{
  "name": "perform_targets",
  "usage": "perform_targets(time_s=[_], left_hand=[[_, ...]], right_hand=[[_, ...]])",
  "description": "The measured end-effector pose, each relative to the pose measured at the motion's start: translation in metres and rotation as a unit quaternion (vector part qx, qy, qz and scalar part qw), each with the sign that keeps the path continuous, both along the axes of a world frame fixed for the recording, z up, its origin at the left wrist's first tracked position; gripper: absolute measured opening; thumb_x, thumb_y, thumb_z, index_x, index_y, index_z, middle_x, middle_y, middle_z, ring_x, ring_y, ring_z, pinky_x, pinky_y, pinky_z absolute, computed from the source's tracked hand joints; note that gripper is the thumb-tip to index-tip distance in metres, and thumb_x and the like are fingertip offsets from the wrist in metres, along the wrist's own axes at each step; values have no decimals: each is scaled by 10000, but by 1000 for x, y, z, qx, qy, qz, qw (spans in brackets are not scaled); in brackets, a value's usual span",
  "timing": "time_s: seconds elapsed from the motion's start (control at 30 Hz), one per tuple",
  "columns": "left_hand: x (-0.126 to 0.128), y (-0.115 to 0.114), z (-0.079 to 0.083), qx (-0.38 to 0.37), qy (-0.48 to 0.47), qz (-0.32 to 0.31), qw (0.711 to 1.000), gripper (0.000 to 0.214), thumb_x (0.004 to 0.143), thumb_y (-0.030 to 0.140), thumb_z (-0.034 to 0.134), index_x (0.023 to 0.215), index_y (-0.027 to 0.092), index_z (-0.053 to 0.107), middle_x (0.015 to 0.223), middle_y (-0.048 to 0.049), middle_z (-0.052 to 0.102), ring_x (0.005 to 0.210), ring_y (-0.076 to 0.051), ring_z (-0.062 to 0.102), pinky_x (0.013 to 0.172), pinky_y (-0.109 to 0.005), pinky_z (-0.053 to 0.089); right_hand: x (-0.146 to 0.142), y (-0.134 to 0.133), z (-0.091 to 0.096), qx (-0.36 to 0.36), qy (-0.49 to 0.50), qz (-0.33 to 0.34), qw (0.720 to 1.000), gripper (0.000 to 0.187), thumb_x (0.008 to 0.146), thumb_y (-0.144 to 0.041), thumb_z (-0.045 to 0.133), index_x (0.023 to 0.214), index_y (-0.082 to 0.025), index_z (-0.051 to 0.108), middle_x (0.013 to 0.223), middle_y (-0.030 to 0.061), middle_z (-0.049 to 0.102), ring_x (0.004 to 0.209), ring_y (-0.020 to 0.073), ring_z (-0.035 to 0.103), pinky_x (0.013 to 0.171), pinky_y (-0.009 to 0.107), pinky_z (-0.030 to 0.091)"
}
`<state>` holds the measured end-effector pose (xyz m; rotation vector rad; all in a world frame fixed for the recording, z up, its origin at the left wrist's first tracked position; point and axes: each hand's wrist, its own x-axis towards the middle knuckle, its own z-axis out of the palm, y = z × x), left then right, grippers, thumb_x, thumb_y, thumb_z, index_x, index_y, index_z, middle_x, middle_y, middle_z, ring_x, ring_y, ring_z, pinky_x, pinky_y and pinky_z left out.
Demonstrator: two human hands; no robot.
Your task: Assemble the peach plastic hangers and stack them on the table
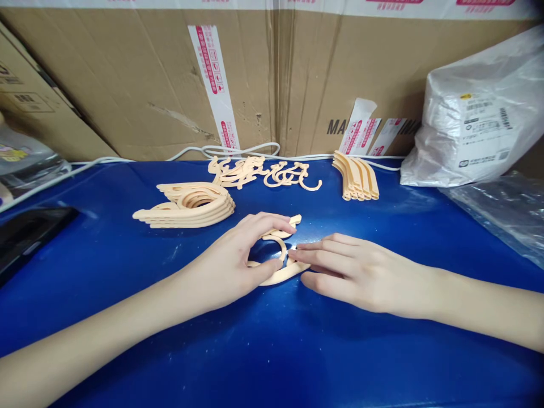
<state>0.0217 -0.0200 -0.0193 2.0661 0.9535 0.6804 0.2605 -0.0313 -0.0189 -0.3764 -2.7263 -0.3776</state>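
A cream plastic folding clothes hanger lies low over the blue table between my hands, its hook curled inward. My left hand grips it from the left, thumb on the near arm and fingers over the far arm. At its right end, my right hand pinches the near arm, thumb on one side and fingers on the other. Parts of the hanger are hidden under the fingers. To the left, beyond my left hand, rests a stack of similar folded hangers.
Loose hanger hooks and small cream pieces lie at the back. Curved hanger arms are stacked right of them. A black phone-like object sits left, a wrapped white parcel right. Cardboard boxes and a white cable line the back.
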Motion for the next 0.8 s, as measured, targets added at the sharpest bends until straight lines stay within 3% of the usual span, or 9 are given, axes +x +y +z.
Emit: perform_targets(time_s=[0.17, 0.3, 0.43, 0.57, 0.8], left_hand=[[0, 0, 6, 43, 35, -19, 998, 361, 872, 196, 545, 1229, 243, 573, 1329, -19, 589, 1249, -194, 535, 1101, -375, 421], [-5, 3, 10, 74, 55, -27, 995, 377, 913, 165, 427, 1262, 205, 563, 1316, -41, 611, 1226, -194, 562, 1064, -360, 458], [-9, 9, 9, 151, 53, -42, 986, 352, 940, 120, 358, 1203, 152, 590, 1306, -77, 609, 1244, -162, 543, 1079, -310, 433], [-11, 11, 8, 184, 102, -42, 977, 392, 942, 62, 360, 1260, 193, 548, 1380, -53, 533, 1303, -134, 467, 1119, -308, 376], [-12, 9, 9, 196, 142, -45, 969, 409, 940, 87, 416, 1313, 242, 485, 1433, -43, 461, 1337, -160, 416, 1139, -358, 349]], right_hand=[[3, 1, 2, 30, -1, 1, 1000, 181, 953, -97, 471, 971, -131, 647, 1117, 129, 703, 980, 222, 658, 812, 351, 534], [5, 6, 6, 24, -18, -22, 999, 210, 967, -99, 435, 990, -118, 643, 1093, 123, 698, 950, 220, 641, 807, 348, 504], [10, 14, 7, 30, -7, -102, 994, 219, 978, -132, 421, 1033, -121, 632, 1051, 105, 689, 903, 212, 615, 772, 338, 468], [13, 18, 7, 24, 21, -189, 981, 172, 965, -193, 472, 955, -137, 634, 849, 62, 667, 763, 195, 593, 695, 330, 427], [7, 12, 6, -52, 43, -159, 985, 220, 962, -205, 449, 929, -125, 652, 808, 70, 667, 791, 201, 608, 764, 352, 426]])
